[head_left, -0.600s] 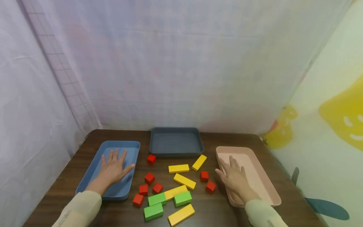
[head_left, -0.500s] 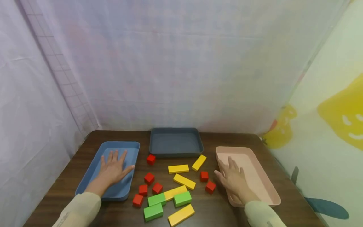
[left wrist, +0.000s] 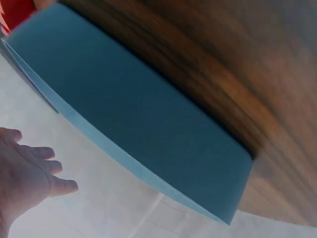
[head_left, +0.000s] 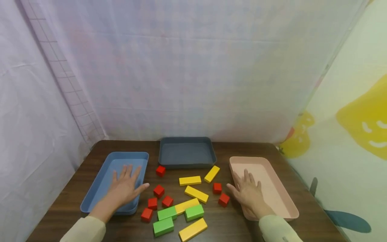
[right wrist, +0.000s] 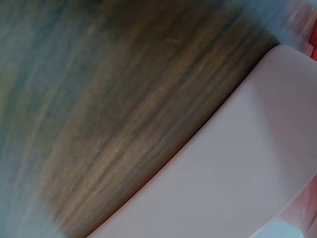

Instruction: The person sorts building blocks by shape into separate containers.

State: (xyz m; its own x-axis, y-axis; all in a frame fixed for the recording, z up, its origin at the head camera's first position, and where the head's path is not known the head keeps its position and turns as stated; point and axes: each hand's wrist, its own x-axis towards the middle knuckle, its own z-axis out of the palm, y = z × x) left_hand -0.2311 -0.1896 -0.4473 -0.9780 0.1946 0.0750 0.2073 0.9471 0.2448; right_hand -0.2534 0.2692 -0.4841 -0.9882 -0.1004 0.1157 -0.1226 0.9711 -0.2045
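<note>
My left hand [head_left: 123, 189] is over the blue tray [head_left: 98, 181], its fingers straight and spread, with nothing held. In the left wrist view that hand [left wrist: 25, 173] shows above the tray's rim, beside its blue outer wall [left wrist: 124, 104]. Over the left part of the pink tray [head_left: 276, 188] my right hand [head_left: 249, 192] lies spread and holds nothing. Its thumb points toward a red cube [head_left: 224, 200], apart from it. Only a sliver of the right hand shows at the edge of the right wrist view, beyond the pink tray's wall [right wrist: 223, 158].
Between the trays lie several red cubes [head_left: 159, 191], several yellow bars [head_left: 196, 194] and 3 green blocks [head_left: 163, 227] on the dark wooden table [head_left: 223, 225]. A dark grey tray [head_left: 187, 166] stands at the back, before a pale curtain [head_left: 193, 74].
My left hand has shifted slightly right and toward me over the blue tray. The right hand has barely moved, slightly to the left. Blocks and trays stay in place.
</note>
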